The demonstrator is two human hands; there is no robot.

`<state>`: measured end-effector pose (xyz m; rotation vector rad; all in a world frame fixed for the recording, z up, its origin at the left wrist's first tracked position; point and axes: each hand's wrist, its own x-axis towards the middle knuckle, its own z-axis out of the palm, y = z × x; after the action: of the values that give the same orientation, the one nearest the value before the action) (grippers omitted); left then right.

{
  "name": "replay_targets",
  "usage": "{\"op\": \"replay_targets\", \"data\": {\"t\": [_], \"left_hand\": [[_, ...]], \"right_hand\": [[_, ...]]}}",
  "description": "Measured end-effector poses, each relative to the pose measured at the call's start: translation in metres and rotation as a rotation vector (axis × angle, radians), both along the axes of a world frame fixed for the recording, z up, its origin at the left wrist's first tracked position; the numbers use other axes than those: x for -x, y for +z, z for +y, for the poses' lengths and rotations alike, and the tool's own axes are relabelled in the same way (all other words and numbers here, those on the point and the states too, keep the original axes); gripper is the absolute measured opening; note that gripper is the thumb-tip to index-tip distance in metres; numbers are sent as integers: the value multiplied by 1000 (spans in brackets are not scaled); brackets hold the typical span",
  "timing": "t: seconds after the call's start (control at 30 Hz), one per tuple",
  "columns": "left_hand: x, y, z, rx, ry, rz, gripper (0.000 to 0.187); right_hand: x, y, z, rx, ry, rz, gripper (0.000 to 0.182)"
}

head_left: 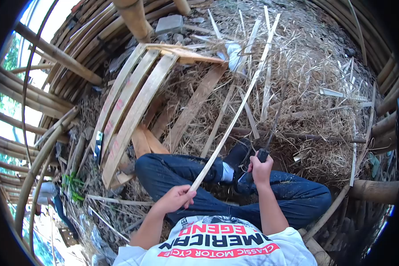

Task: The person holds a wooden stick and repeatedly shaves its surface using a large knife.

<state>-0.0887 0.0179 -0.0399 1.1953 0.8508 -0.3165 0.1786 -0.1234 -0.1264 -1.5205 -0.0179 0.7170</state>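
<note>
My left hand (176,199) is closed around the lower end of a long, pale bamboo strip (240,111), which slants up and away to the right over the shavings. In my right hand (260,169) is the black handle of a long knife (274,125); its thin dark blade points away from me and is hard to make out against the litter. The strip and the knife are apart. Both hands are above my crossed legs in blue jeans (181,170).
A slatted wooden crate (137,102) lies to the left of my knees. Shavings (314,88) and loose strips cover the ground ahead. Stacked bamboo poles (97,31) stand at the back left, and a thick pole (372,191) lies at the right. A person (53,199) is at the far left.
</note>
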Motion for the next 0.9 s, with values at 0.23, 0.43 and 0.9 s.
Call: {"op": "replay_targets", "data": {"t": [0.23, 0.43, 0.9], "left_hand": [[-2, 7, 4, -140, 22, 0, 22], [-1, 28, 4, -398, -24, 197, 28], [-12, 23, -22, -688, -48, 190, 43]], "right_hand": [[28, 32, -23, 204, 527, -378, 13], [48, 62, -24, 361, 807, -629, 29], [40, 56, -31, 521, 929, -898, 25]]}}
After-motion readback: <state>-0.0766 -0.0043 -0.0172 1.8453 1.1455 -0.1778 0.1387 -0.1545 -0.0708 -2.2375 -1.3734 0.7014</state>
